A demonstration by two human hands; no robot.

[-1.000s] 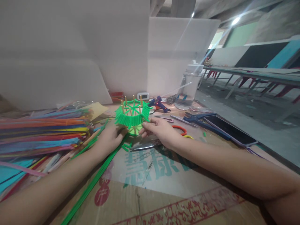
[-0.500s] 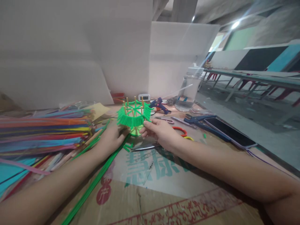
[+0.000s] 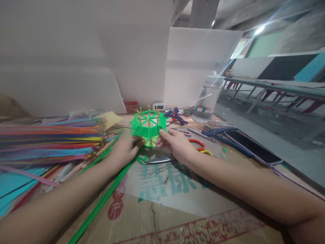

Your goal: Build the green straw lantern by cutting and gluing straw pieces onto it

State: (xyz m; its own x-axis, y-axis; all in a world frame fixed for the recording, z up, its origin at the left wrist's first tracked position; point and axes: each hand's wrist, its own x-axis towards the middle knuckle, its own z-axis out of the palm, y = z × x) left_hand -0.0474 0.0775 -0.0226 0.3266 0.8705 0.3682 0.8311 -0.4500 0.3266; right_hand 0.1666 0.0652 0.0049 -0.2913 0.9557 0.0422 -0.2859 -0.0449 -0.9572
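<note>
A small green pipe-cleaner model (image 3: 144,131), with a fringed sloping roof and upright wooden sticks, stands in front of me between both hands. My left hand (image 3: 127,149) is closed on its lower left side, fingertips partly hidden beneath the roof edge. On the other side, my right hand (image 3: 175,144) pinches the roof's right lower edge with thumb and forefinger. Long green pipe cleaners (image 3: 109,196) run under my left wrist toward me. Short cut green pieces (image 3: 141,159) lie just in front of the model. Scissors with red and yellow handles (image 3: 198,145) rest partly under my right hand.
Bundles of coloured pipe cleaners (image 3: 50,139) cover the left side. Behind the model are a blue glue gun (image 3: 177,116) and a small white digital display (image 3: 158,107). To the right are a water bottle (image 3: 208,98), blue-handled pliers (image 3: 225,138) and a phone (image 3: 254,147). White boards (image 3: 83,51) stand behind.
The whole view has shifted slightly, so everything sits a little further right and lower. The model looks slightly turned between my hands, with a stick now showing below its roof. Both hands stay on it.
</note>
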